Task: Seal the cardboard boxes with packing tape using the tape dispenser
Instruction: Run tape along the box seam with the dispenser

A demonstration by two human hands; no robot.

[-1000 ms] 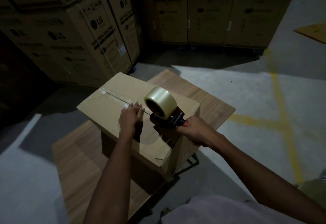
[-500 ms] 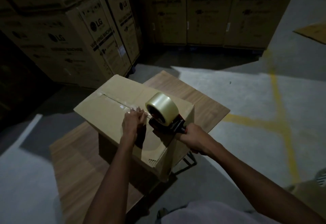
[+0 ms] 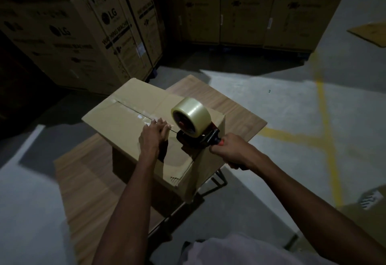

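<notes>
A closed cardboard box [image 3: 133,118] stands on a small wooden table [image 3: 240,114]. Clear tape shines along the far part of its centre seam. My left hand [image 3: 151,137] lies flat on the box top with straight fingers pressing the taped seam. Just right of it, the tape dispenser [image 3: 194,127] with its clear roll sits on the seam near the box's near end. My right hand [image 3: 231,152] grips the dispenser's red handle at the box's near right edge.
Tall stacks of printed appliance cartons [image 3: 104,31] wall off the back and left. The concrete floor [image 3: 292,108] carries yellow painted lines [image 3: 325,122] on the right. A flat cardboard sheet [image 3: 369,33] lies at far right. The table's black metal legs [image 3: 217,183] show below the box.
The dispenser has slid a little toward me along the seam. My left hand has followed it, staying flat on the tape. The view has shifted slightly.
</notes>
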